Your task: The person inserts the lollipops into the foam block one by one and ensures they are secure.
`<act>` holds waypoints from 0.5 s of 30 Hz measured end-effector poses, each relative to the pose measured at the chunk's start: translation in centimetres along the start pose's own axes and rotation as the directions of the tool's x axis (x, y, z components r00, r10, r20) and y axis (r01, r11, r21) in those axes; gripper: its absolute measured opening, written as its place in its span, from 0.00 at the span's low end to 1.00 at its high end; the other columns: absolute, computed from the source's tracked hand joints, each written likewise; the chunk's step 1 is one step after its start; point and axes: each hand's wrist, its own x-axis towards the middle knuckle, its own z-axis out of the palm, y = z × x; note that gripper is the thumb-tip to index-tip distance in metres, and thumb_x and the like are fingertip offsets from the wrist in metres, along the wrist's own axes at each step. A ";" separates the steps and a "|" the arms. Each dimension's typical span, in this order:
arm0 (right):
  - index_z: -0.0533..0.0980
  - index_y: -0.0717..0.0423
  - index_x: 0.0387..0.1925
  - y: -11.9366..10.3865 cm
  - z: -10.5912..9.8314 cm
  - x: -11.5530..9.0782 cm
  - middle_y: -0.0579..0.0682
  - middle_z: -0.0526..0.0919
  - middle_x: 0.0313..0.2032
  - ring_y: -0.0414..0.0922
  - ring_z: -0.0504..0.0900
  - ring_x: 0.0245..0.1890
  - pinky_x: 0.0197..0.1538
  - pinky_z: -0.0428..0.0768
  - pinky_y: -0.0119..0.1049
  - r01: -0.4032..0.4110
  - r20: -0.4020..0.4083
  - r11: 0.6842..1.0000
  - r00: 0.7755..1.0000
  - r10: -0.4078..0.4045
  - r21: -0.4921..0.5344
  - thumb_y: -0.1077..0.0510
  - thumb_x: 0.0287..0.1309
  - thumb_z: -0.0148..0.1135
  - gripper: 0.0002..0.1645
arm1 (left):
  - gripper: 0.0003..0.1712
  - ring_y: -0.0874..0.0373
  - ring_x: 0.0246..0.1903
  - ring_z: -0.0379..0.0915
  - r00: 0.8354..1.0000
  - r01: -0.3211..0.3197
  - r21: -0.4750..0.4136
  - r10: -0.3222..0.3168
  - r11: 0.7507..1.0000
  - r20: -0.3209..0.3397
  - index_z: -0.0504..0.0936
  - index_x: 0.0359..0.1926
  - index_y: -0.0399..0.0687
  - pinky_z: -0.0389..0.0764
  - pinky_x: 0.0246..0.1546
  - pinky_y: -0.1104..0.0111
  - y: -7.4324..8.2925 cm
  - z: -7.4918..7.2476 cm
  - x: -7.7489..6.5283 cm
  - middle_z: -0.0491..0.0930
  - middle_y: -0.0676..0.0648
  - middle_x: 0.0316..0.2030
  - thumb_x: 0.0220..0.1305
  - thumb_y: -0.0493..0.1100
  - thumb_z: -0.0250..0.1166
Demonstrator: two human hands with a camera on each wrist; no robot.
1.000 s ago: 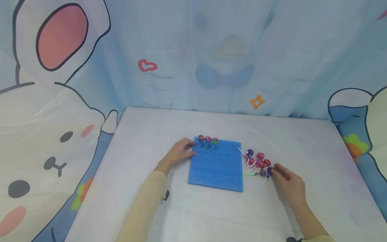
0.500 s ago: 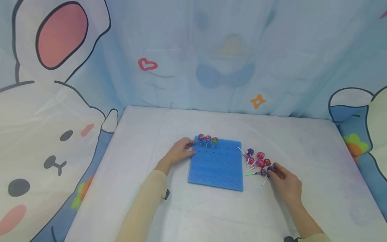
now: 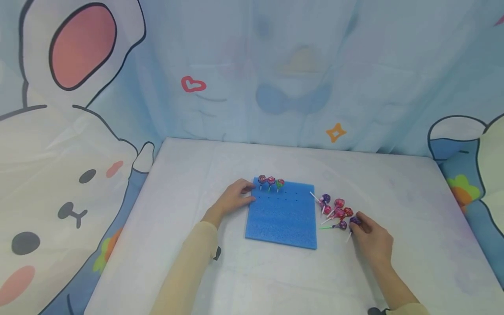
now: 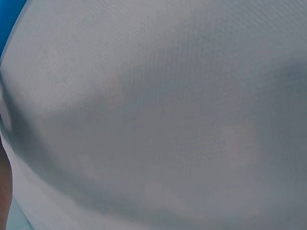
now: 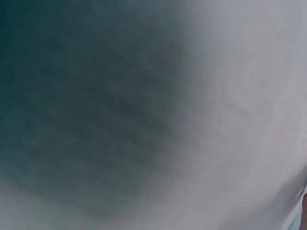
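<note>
At the right of the head view, my right hand (image 3: 374, 240) pinches a purple-wrapped lollipop (image 3: 355, 220) by its head, between thumb and fingers. Its white stick points down toward the tabletop. On the other side, my left hand (image 3: 233, 197) touches the left edge of a blue foam board (image 3: 281, 223) with its thumb and fingertips. Three lollipops (image 3: 271, 180) stand upright in the board's back row, at its left end. Small holes run along two rows beside and below them. Both wrist views show mostly white cloth and shadow.
A loose pile of lollipops (image 3: 338, 213), pink, red and purple, lies between the board and my right hand. One with a green stick (image 3: 326, 227) lies nearest the front. The white-covered table (image 3: 275, 280) ends at a printed curtain (image 3: 220, 109) behind.
The purple lollipop has shifted slightly right, away from the green-stick one, and its stick has turned steeper in my right hand's pinch. My left hand and the board stay in place.
</note>
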 end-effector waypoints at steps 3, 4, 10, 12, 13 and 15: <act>0.71 0.54 0.65 -0.4 -0.5 0.0 0.59 0.76 0.59 0.60 0.71 0.63 0.67 0.65 0.56 -0.010 -0.027 0.999 1.000 0.011 0.039 0.54 0.66 0.61 0.28 | 0.25 0.51 0.56 0.73 1.000 0.002 -0.004 -0.002 1.000 0.005 0.75 0.59 0.37 0.74 0.60 0.65 0.1 0.0 0.0 0.76 0.42 0.54 0.64 0.42 0.67; 0.71 0.54 0.65 -0.6 -0.6 0.1 0.58 0.77 0.59 0.59 0.73 0.61 0.67 0.67 0.55 -0.004 -0.040 0.999 0.999 0.006 0.050 0.54 0.66 0.61 0.28 | 0.25 0.51 0.56 0.73 1.000 0.003 -0.005 -0.003 1.000 0.006 0.75 0.59 0.37 0.74 0.60 0.65 0.1 0.0 0.0 0.76 0.42 0.54 0.64 0.42 0.67; 0.73 0.52 0.64 -2.1 -1.3 0.4 0.53 0.77 0.60 0.51 0.78 0.58 0.55 0.76 0.26 0.033 -0.108 0.994 0.994 -0.022 0.109 0.53 0.66 0.61 0.26 | 0.24 0.51 0.56 0.73 1.000 0.017 -0.004 -0.017 1.000 0.008 0.75 0.59 0.38 0.74 0.60 0.64 0.3 0.0 -0.1 0.76 0.43 0.55 0.64 0.42 0.67; 0.72 0.50 0.65 -2.8 -1.2 0.5 0.51 0.76 0.61 0.48 0.77 0.59 0.52 0.74 0.17 0.035 -0.112 0.988 0.994 -0.018 0.150 0.51 0.66 0.61 0.27 | 0.24 0.51 0.56 0.73 1.000 0.025 -0.002 -0.025 1.000 0.007 0.75 0.59 0.39 0.74 0.60 0.64 0.3 -0.1 -0.1 0.76 0.43 0.55 0.64 0.42 0.67; 0.73 0.49 0.65 -3.1 -1.1 0.6 0.50 0.76 0.61 0.47 0.76 0.60 0.51 0.73 0.16 0.036 -0.114 0.983 0.993 -0.016 0.180 0.51 0.66 0.61 0.27 | 0.24 0.51 0.56 0.73 1.000 0.028 0.000 -0.028 1.000 0.006 0.75 0.59 0.39 0.74 0.60 0.64 0.3 -0.1 -0.1 0.76 0.43 0.55 0.64 0.43 0.67; 0.73 0.48 0.65 -3.9 -0.8 0.7 0.49 0.76 0.62 0.44 0.75 0.61 0.52 0.73 0.16 0.047 -0.114 0.970 0.993 -0.021 0.238 0.51 0.65 0.62 0.27 | 0.24 0.51 0.56 0.73 0.999 0.033 0.005 -0.033 0.999 0.003 0.75 0.59 0.39 0.74 0.60 0.64 0.3 0.0 -0.1 0.76 0.44 0.55 0.64 0.43 0.67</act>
